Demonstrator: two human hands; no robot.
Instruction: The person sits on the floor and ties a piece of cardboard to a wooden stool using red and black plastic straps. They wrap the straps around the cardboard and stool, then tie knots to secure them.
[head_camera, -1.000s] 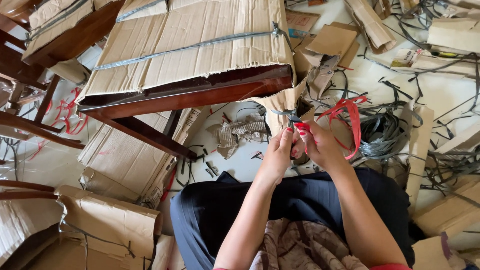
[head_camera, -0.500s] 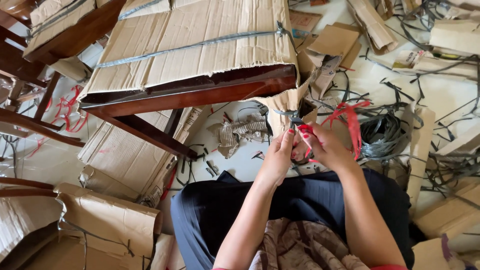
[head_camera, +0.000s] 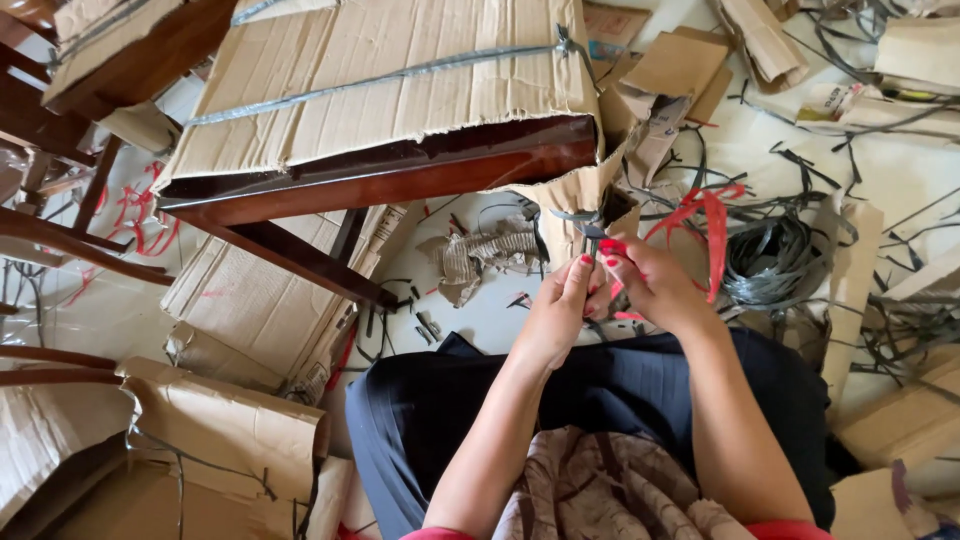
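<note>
Both hands are working close together at the lower corner of a dark wooden furniture piece (head_camera: 400, 175) that is lying wrapped in corrugated cardboard (head_camera: 380, 80). The left hand (head_camera: 553, 320) is reaching upward with fingers closed, its thumb and forefinger pinching at the grey strap end (head_camera: 585, 222) where it is crossing the cardboard-covered corner. The right hand (head_camera: 655, 285) is sitting just beside the left, touching it, with fingers curled around a small tool; whether that tool is a cutter or pliers cannot be told. A red plastic strap (head_camera: 712, 225) is looping up from the right hand and hanging over its back. A grey band (head_camera: 380, 80) is running diagonally across the top of the cardboard wrapping. On the white floor (head_camera: 900, 180) to the right, a coil of grey strapping (head_camera: 775, 265) is lying near the right hand, among scattered strap offcuts and cardboard scraps. The person's dark skirt (head_camera: 600, 400) is showing beneath both forearms.
</note>
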